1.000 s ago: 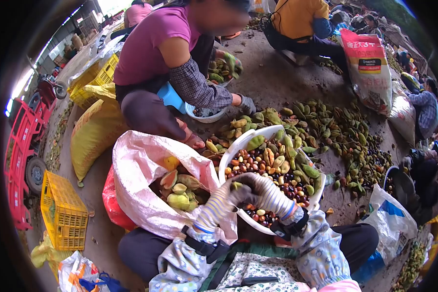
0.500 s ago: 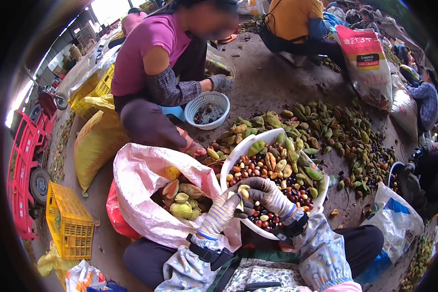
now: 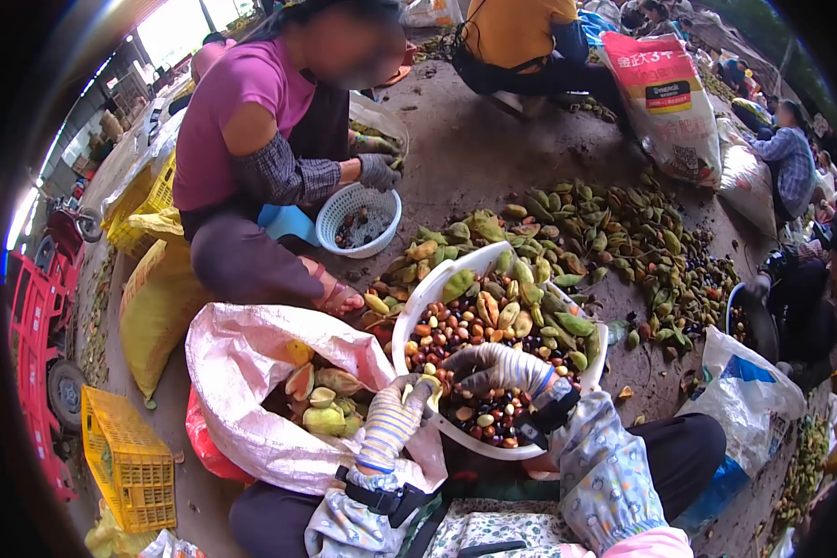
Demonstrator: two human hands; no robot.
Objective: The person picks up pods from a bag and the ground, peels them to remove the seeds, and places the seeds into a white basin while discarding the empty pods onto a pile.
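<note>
My left hand [image 3: 402, 407], in a striped glove with dark fingertips, pinches a pale, split pod husk [image 3: 430, 387] at the near left rim of a white basin [image 3: 405, 325]. My right hand [image 3: 504, 368], gloved the same way, hangs over the basin with its dark fingers loosely apart; their tips partly blend into the seeds beneath. The basin holds glossy brown and reddish seeds [image 3: 482, 409] and several green pods [image 3: 575, 325]. To the left, a white woven sack [image 3: 242, 372] stands open with husks [image 3: 324, 409] inside.
Opposite, a person in a pink shirt [image 3: 251, 102] sits by a pale blue basket [image 3: 333, 228]. A large pod heap [image 3: 623, 242] lies beyond my basin. A yellow crate [image 3: 130, 465] stands left, a white plastic bag [image 3: 744, 400] right, and a full sack [image 3: 665, 112] farther back.
My hands, together at a pod earlier, have separated. The left has moved left and down with the husk; the right has dropped lower over the seeds. The view has shifted somewhat.
</note>
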